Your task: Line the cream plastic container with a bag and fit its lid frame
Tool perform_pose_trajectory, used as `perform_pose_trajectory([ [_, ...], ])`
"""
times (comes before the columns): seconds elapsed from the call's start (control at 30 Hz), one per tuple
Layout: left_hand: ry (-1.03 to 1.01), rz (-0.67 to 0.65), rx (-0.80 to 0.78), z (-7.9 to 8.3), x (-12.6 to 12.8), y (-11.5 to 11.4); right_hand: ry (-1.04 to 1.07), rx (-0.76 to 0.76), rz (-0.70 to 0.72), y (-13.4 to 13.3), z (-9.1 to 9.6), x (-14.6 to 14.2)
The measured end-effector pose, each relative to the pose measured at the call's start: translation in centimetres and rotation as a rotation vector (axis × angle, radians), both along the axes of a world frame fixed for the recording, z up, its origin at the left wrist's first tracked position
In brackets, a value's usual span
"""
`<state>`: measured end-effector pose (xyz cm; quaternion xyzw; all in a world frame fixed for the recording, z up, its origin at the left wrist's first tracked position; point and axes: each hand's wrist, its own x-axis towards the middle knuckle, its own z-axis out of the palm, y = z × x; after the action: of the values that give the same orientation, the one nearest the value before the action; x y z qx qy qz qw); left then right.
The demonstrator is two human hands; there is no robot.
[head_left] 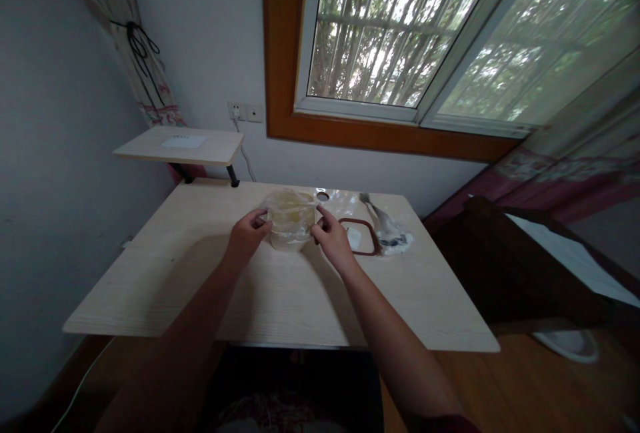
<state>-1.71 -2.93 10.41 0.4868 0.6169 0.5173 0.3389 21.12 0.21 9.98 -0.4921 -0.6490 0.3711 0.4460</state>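
Observation:
A pale, see-through plastic container [291,239] stands at the back middle of the desk, with thin clear plastic film [290,201] over its top. My left hand [250,233] pinches the film at the container's left rim, fingers closed. On the other side my right hand [330,234] grips the film and rim, thumb low and index finger bent along the edge. Just right of that hand lies a lid [373,246] with a reddish-brown rim, flat on the desk. Beside the lid rests a crumpled clear plastic bag [393,236], its contents unclear.
The light wooden desk [200,286] carries a raised shelf [220,148] at its back left, holding a paper label [183,142]. A round cable hole [323,197] sits near the back edge. To the right stands a dark piece of furniture [500,266] with a white sheet [565,253].

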Motion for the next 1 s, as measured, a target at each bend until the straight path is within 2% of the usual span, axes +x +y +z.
perform_pose_trajectory([
  [0.17,-0.022,-0.087,-0.020,0.1,-0.7,-0.8,-0.061,-0.052,0.038,-0.9,1.0,0.2],
  [0.5,-0.036,-0.340,-0.156,1.7,-1.6,-3.9,-0.198,-0.141,0.245,-2.8,2.5,1.3],
  [0.77,-0.031,-0.421,-0.237,2.2,-1.8,-2.2,-0.196,-0.180,0.265,-1.3,2.6,1.4],
  [1.0,-0.059,-0.491,-0.289,2.8,-1.7,-0.9,-0.197,-0.237,0.302,0.0,3.6,1.2],
])
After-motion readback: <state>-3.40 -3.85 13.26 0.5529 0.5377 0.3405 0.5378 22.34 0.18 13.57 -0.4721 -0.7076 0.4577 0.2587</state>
